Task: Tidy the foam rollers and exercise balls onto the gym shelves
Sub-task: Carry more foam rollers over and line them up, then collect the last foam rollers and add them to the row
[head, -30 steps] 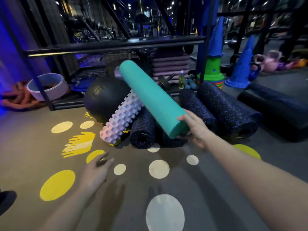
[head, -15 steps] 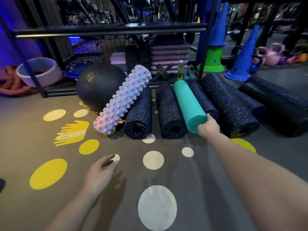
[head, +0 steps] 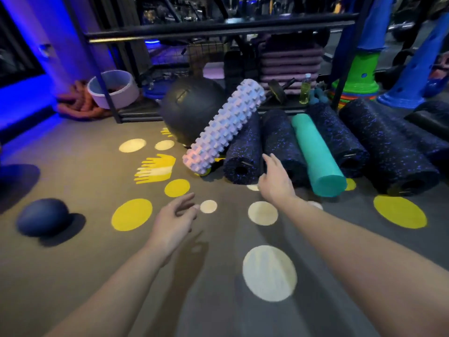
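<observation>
A teal foam roller [head: 317, 153] lies on the floor between dark speckled rollers [head: 279, 139], free of my hands. A white knobbed roller [head: 224, 125] leans against a big black exercise ball [head: 192, 105] and a speckled roller [head: 243, 154]. My right hand [head: 274, 178] hovers with fingers spread just in front of the speckled rollers, left of the teal one, holding nothing. Lower down, my left hand [head: 173, 221] hangs over the floor with relaxed fingers and is empty. A small dark blue ball [head: 42, 216] sits on the floor at the far left. The black shelf rack [head: 218, 27] stands behind the rollers.
More speckled rollers [head: 386, 152] and a black roller lie to the right. Purple mats [head: 289, 64], a bottle [head: 305, 90], a white ring [head: 113, 90] and ropes sit on or beside the low shelf. Blue and green cones [head: 359, 69] stand at the back right. The floor has yellow and white dots.
My right hand laid the teal roller down among the speckled rollers, let go and moved left. The view shifted left, bringing the small blue ball into sight.
</observation>
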